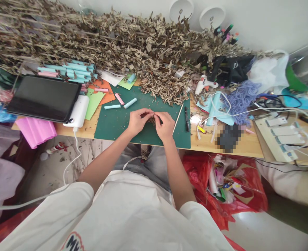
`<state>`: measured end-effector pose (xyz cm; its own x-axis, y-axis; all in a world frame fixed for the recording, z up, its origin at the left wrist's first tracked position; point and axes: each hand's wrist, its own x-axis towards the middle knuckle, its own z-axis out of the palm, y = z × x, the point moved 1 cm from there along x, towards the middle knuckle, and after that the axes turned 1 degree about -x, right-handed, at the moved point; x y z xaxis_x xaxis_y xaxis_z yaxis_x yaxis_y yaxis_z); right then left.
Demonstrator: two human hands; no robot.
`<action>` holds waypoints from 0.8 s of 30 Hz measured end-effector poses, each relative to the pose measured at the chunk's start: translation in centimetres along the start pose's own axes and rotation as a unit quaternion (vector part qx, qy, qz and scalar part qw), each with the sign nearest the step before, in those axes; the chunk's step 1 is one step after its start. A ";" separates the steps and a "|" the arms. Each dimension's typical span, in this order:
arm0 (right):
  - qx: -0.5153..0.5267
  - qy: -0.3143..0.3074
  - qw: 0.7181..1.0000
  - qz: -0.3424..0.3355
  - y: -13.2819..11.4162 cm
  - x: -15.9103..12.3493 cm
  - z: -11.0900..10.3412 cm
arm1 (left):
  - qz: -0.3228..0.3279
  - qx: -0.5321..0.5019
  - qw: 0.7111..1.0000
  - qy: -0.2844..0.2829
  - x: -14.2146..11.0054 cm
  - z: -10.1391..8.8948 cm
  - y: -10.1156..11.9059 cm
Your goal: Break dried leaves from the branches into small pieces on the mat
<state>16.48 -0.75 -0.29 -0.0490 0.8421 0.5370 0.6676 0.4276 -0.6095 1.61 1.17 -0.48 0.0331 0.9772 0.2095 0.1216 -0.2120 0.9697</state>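
Above the green cutting mat (112, 125) my left hand (138, 121) and my right hand (165, 126) meet, thumbs and forefingers pinched together. What sits between the fingertips is too small to make out. Under them lie brown crumbs of dried leaf (151, 121). Beyond the hands, a heap of dried leaves (166, 89) covers the mat's back edge. Small rolled paper tubes, one pink (119, 99) and one light blue (130, 103), rest to the left. A thin pale stick (178, 118) and a black pen (187, 119) lie to the right.
Dried leafy stalks (91, 38) fill the back. A black tablet (45, 97), a white power bank (77, 111) and stacked blue paper rolls (75, 71) stand left. Right are a glue gun (205, 84), purple yarn (244, 99) and a power strip (282, 137). A red bag (253, 177) holds scraps below.
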 end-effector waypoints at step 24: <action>-0.063 0.007 0.998 -0.014 -0.1 -0.2 0.1 | 0.041 0.045 0.998 -0.022 -0.2 -0.1 0.7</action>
<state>16.37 -0.94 -0.43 -0.0592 0.8260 0.5605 0.7540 0.4050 -0.5172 1.58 0.85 0.17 0.0899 0.9560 0.2792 0.2050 -0.2921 0.9342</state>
